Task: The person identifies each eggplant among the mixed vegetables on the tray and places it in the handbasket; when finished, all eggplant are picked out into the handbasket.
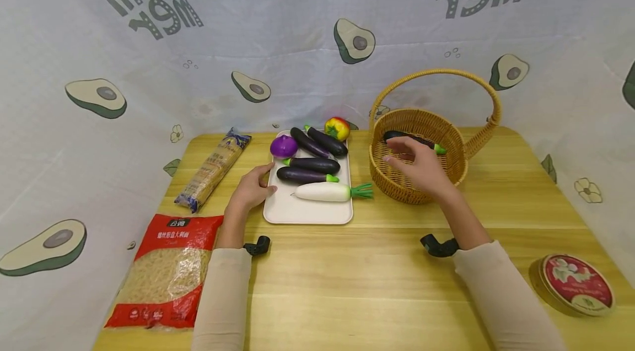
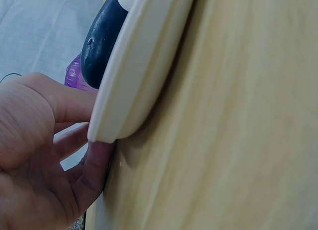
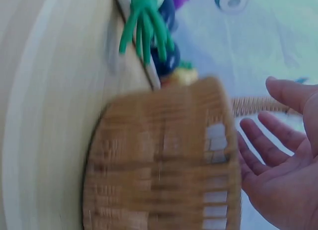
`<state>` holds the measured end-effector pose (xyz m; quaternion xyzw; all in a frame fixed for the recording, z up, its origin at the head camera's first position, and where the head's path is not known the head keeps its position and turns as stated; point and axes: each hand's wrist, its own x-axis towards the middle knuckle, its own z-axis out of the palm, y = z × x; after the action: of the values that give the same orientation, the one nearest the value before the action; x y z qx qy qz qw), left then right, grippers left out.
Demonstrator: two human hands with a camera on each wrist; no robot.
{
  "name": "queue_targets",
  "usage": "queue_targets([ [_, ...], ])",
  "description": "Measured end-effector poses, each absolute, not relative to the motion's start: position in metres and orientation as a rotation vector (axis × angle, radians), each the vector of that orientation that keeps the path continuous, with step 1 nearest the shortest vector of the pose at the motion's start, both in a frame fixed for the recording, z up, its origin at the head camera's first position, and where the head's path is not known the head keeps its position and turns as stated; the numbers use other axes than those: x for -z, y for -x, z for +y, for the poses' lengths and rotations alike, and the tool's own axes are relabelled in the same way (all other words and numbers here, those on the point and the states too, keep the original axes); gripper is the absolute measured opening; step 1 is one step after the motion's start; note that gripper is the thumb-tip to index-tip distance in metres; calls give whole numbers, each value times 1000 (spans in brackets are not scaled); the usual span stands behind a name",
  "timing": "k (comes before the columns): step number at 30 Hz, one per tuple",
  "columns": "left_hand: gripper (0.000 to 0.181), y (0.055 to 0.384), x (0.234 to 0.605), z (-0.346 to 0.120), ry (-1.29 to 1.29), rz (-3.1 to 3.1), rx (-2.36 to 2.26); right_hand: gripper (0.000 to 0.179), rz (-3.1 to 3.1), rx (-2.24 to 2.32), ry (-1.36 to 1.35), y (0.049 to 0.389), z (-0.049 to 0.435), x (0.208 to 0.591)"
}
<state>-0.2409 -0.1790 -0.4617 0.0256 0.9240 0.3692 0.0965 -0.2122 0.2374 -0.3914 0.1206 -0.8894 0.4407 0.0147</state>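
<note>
My left hand (image 1: 251,188) pinches the left edge of a white tray (image 1: 307,214); the left wrist view shows the thumb at its rim (image 2: 107,113) and fingers below. Several dark eggplants (image 1: 303,175), a purple onion (image 1: 284,147) and a white radish (image 1: 322,192) with green leaves lie on it. A red and yellow bell pepper (image 1: 337,129) sits at its far right corner. Over the wicker basket (image 1: 395,188), my right hand (image 1: 421,168) hovers with loosely bent fingers and nothing in them. Inside the basket lies one eggplant (image 1: 393,135), partly hidden behind that hand.
A packet of noodles (image 1: 213,170) and a red bag of pasta (image 1: 166,268) lie on the left side. At the front right stands a round red tin (image 1: 577,284). The basket's tall handle (image 1: 441,71) arches above it. A printed curtain (image 1: 297,20) hangs behind the table.
</note>
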Motion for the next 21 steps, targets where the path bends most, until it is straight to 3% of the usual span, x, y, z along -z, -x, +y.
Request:
queue_targets([
  [21,73,241,463,-180,-77,2742,-1091,49,-2767,-1606,-548,213,152,414],
])
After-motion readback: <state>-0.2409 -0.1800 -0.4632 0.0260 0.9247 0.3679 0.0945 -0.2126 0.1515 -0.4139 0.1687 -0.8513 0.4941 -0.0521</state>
